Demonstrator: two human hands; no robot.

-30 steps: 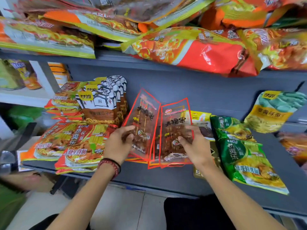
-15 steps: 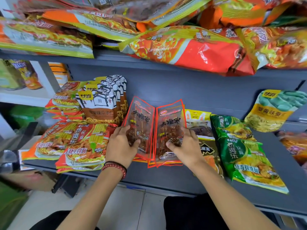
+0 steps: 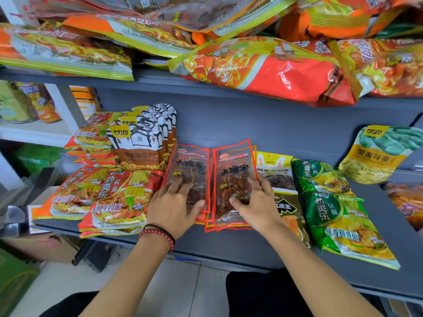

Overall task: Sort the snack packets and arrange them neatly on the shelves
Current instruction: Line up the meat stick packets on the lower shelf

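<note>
Lowered now, the left hand (image 3: 174, 202) and right hand (image 3: 256, 202) press flat, fingers spread, on two red-edged packets (image 3: 190, 163) lying side by side on the shelf (image 3: 229, 245), apparently squaring their edges; seed bags (image 3: 139, 145) stand behind.

Pale floor tiles (image 3: 178, 289) fill the bottom centre, a brown cardboard box (image 3: 39, 248) sits at the lower left above a green object (image 3: 13, 280) in the corner, and drink bottles (image 3: 29, 104) with green and orange labels stand at the left edge.
</note>
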